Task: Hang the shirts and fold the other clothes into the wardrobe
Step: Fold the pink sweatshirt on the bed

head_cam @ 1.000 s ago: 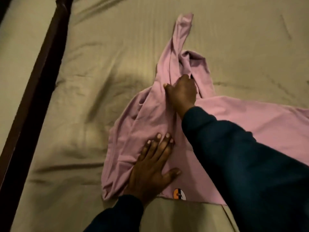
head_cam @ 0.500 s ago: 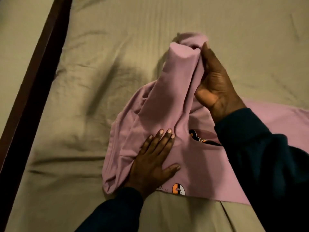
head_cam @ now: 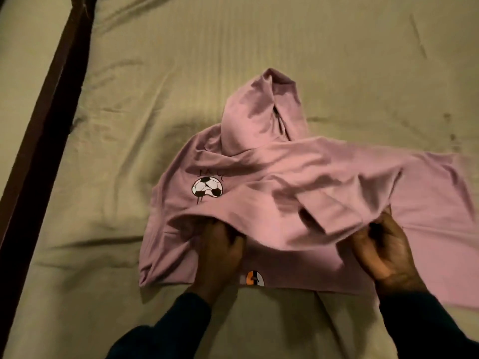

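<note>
A pink shirt (head_cam: 298, 172) with a football print lies crumpled on the bed, one sleeve bunched up at the far side. My left hand (head_cam: 220, 252) reaches under a raised fold at the shirt's near left, fingers hidden beneath the cloth. My right hand (head_cam: 383, 252) grips the near edge of the same fold on the right, fingers curled round the fabric. A small orange and white print (head_cam: 255, 278) shows at the shirt's near hem between my hands.
The bed is covered with a wrinkled beige sheet (head_cam: 259, 47). A dark wooden bed frame (head_cam: 44, 130) runs diagonally along the left side, with another beige surface beyond it.
My right hand let go of the lifted sleeve and came down to the near edge. My left hand stopped pressing flat and slid under the fabric. The football print is now showing.
</note>
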`<state>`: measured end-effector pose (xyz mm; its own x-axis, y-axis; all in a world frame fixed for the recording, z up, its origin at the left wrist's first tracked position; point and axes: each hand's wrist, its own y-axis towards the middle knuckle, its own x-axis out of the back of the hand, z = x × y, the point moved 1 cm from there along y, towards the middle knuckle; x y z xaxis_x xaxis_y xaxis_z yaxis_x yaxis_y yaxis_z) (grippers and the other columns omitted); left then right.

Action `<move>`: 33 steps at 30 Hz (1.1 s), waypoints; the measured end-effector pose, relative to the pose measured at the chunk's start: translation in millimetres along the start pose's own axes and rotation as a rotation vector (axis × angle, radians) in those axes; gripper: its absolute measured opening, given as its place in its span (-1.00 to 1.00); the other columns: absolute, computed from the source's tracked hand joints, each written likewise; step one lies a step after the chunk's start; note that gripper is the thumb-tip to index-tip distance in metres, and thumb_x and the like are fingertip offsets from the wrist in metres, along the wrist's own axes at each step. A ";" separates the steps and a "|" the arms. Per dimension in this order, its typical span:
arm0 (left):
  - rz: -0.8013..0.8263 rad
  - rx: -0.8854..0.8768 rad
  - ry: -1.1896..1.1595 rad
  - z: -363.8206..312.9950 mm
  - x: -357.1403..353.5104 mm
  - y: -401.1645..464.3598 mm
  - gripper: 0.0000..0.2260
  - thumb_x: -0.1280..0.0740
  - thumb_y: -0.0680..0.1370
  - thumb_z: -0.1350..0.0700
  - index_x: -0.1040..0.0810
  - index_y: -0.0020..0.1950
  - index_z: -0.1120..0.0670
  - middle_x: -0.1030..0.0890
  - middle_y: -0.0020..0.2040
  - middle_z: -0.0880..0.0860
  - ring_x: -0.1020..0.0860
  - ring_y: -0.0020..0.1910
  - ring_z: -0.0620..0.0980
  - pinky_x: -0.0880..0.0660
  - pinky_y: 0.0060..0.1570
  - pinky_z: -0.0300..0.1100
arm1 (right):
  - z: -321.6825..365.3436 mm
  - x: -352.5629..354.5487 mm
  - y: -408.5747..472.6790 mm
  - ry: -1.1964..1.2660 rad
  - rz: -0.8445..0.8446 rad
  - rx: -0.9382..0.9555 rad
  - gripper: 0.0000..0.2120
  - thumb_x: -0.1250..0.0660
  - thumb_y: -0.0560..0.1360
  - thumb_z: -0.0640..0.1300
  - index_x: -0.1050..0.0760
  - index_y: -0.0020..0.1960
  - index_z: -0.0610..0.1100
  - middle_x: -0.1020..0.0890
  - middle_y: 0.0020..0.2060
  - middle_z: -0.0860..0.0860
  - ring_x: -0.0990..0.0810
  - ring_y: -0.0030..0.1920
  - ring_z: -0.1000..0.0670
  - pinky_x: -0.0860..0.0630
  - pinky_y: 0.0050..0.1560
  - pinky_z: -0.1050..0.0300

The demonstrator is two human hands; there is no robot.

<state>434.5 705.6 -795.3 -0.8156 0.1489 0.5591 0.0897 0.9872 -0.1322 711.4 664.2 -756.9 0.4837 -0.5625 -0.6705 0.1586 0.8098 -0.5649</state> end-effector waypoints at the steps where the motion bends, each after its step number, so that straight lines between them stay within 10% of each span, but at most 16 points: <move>1: -0.040 0.216 -0.287 -15.7 -2.9 -1.8 -0.82 -0.30 0.58 0.21 -0.60 0.15 0.21 -0.62 0.05 0.03 -0.55 0.13 0.11 -0.40 0.06 -0.28 | -3.5 8.2 -7.0 0.036 -0.032 -0.007 -0.37 -0.38 0.50 -0.16 -0.30 0.54 0.00 -0.47 0.44 -0.03 -0.51 0.37 -0.02 -0.48 0.35 0.05; 5: -0.052 0.670 -1.535 -38.3 -24.5 4.3 -0.74 -0.17 0.64 0.08 -0.57 0.21 0.12 -0.70 0.07 0.05 -0.64 0.11 0.00 -0.61 0.09 -0.13 | -16.4 29.4 -15.9 0.056 -0.309 0.011 -0.52 -0.13 0.68 -0.04 -0.21 0.57 -0.05 -0.39 0.44 0.15 -0.35 0.46 0.12 -0.18 0.51 0.16; 7: -0.045 0.658 -1.783 -28.9 -28.0 2.5 -0.56 -0.45 0.45 0.00 -0.57 0.28 0.15 -0.65 0.23 0.10 -0.62 0.21 0.03 -0.58 0.13 0.01 | -14.2 31.7 -12.1 0.071 -0.350 0.070 -0.48 -0.30 0.61 0.00 -0.33 0.52 -0.09 -0.36 0.51 0.04 -0.33 0.50 0.02 -0.17 0.54 0.03; 11: 0.051 0.606 -1.823 -8.7 -42.9 -9.2 -0.29 -0.72 0.05 0.02 -0.68 0.16 0.14 -0.63 0.26 0.15 -0.63 0.21 0.14 -0.54 0.11 0.24 | -10.5 40.9 -21.3 -0.033 -0.560 0.311 -0.67 -0.31 0.56 0.17 -0.56 0.02 -0.11 -0.67 0.10 -0.03 -0.61 0.13 -0.02 -0.49 0.22 0.10; 13: 0.167 0.642 -1.777 -13.4 -49.2 -17.9 -0.46 -0.62 0.22 -0.09 -0.71 0.13 0.11 -0.63 0.26 0.15 -0.64 0.18 0.17 -0.56 0.06 0.29 | -17.4 49.4 -30.1 -0.252 -0.714 0.498 -0.63 -0.20 0.62 0.20 -0.50 0.02 -0.11 -0.63 -0.16 0.00 -0.56 -0.11 0.03 -0.49 0.00 0.14; 16: 0.257 0.766 -1.727 -17.5 -58.0 -31.5 -0.53 -0.14 0.59 -0.20 -0.69 0.19 0.06 -0.58 0.34 0.14 -0.57 0.27 0.22 -0.47 0.12 0.34 | -33.5 52.4 -50.5 -0.951 -0.952 0.842 -0.55 -0.31 0.51 0.24 -0.49 0.03 -0.16 -0.54 -0.05 -0.09 -0.52 -0.01 -0.15 -0.46 0.07 -0.08; 18: 0.339 0.786 -1.752 -15.7 -65.4 -39.6 -0.50 -0.05 0.64 -0.15 -0.64 0.27 0.09 -0.52 0.40 0.18 -0.53 0.32 0.26 -0.46 0.17 0.36 | -46.0 41.9 -60.7 -1.297 -0.726 0.958 -0.54 -0.34 0.50 0.23 -0.51 0.07 -0.19 -0.49 -0.01 0.01 -0.47 0.02 -0.14 -0.40 0.07 -0.06; 23: 0.421 0.642 -1.770 -18.0 -79.3 -43.3 -0.47 -0.58 0.31 0.03 -0.64 0.24 0.14 -0.56 0.34 0.22 -0.58 0.27 0.23 -0.53 0.19 0.25 | -76.9 39.6 -48.8 -1.898 -0.412 0.665 -0.44 -0.29 0.38 0.17 -0.49 0.27 -0.13 -0.51 0.08 -0.10 -0.46 0.05 -0.17 -0.38 -0.01 -0.05; 27: 0.340 0.663 -1.797 -26.5 -90.4 -45.4 -0.60 -0.44 0.44 0.03 -0.64 0.23 0.15 -0.61 0.28 0.20 -0.60 0.23 0.22 -0.52 0.19 0.26 | -38.8 35.8 -60.9 -1.424 -0.301 0.732 -0.74 -0.25 0.49 -0.20 -0.60 0.12 -0.05 -0.63 -0.01 0.01 -0.60 0.00 0.00 -0.48 0.01 0.14; 33: 0.153 0.682 -1.782 -46.3 -100.7 -43.3 -0.53 -0.37 0.43 -0.03 -0.60 0.31 0.11 -0.60 0.31 0.14 -0.63 0.18 0.19 -0.59 0.00 0.28 | 11.2 53.6 -108.6 -0.909 -0.155 0.318 -0.75 -0.40 0.49 -0.32 -0.64 0.16 -0.22 -0.74 -0.04 -0.06 -0.69 -0.01 0.03 -0.55 -0.06 0.27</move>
<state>539.2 650.5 -807.9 -0.4195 -0.4407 -0.7936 0.3620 0.7205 -0.5915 729.7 547.9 -726.0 0.8962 -0.4317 0.1023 0.4372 0.8199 -0.3698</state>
